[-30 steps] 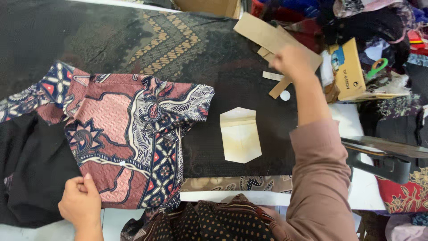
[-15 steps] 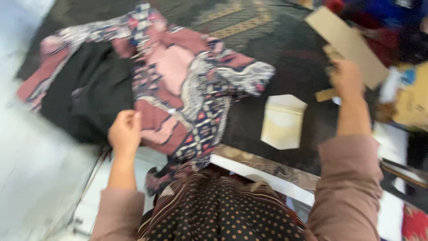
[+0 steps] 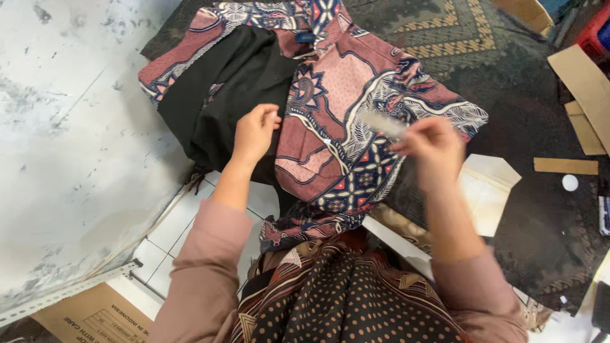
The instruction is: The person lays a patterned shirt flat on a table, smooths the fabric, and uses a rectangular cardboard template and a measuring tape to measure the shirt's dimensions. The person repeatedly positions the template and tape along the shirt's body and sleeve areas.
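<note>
Right hand (image 3: 431,145) fingers pinching a pale, blurred strip (image 3: 383,122), long axis up-left over the patterned shirt (image 3: 356,121) just beneath; left hand (image 3: 254,130) loosely curled, resting on black fabric (image 3: 235,89) alongside.

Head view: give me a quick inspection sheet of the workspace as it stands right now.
Surface: dark patterned cloth covers the table.
Job's things: pink batik shirt lies spread out with its black lining turned open on one side; a pale, blurred strip is in the right hand.
Clutter: folded white paper insert, cardboard pieces, small white disc.
Grippers: left hand rests on the shirt's edge by the lining; right hand is raised above the shirt, pinching the strip.
Cables: nothing seen.
Surroundings: worn grey floor, white tiles, cardboard box.
</note>
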